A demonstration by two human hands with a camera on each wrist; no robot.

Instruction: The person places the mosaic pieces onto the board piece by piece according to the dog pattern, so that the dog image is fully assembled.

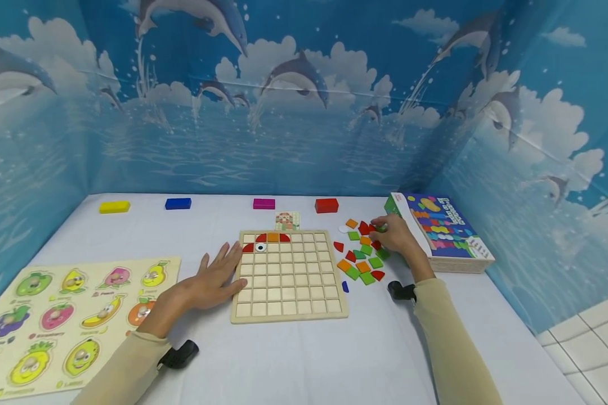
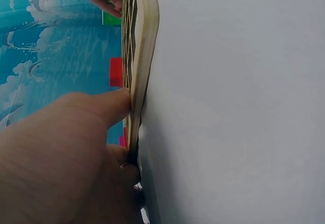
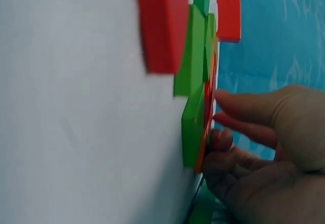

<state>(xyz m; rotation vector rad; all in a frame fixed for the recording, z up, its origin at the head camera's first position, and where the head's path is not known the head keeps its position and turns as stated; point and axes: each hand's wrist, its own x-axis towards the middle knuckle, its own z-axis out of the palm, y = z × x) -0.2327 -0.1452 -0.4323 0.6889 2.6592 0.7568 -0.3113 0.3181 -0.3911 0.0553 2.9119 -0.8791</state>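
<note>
My left hand (image 1: 217, 281) rests at the left edge of a wooden grid board (image 1: 304, 322), fingers straight and spread; in the left wrist view the thumb (image 2: 114, 106) touches its rim. Along the board's top left lie red curved tiles (image 1: 285, 238), an orange square tile (image 1: 272, 237) and a round eye tile (image 1: 260, 247). Right of the board, my right hand (image 1: 397, 233) reaches into a loose pile of tiles, fingers bent. In the right wrist view its thumb and fingertips are right at a red tile (image 3: 207, 99); I cannot tell whether they pinch it.
A small picture card (image 1: 287, 220) lies behind the board. Yellow (image 1: 114, 207), blue (image 1: 178, 203), magenta (image 1: 264, 203) and red (image 1: 326, 206) blocks line the back. A game box (image 1: 443, 230) stands right, a fruit puzzle board (image 1: 88, 292) left. One blue tile (image 1: 345, 287) lies beside the grid board.
</note>
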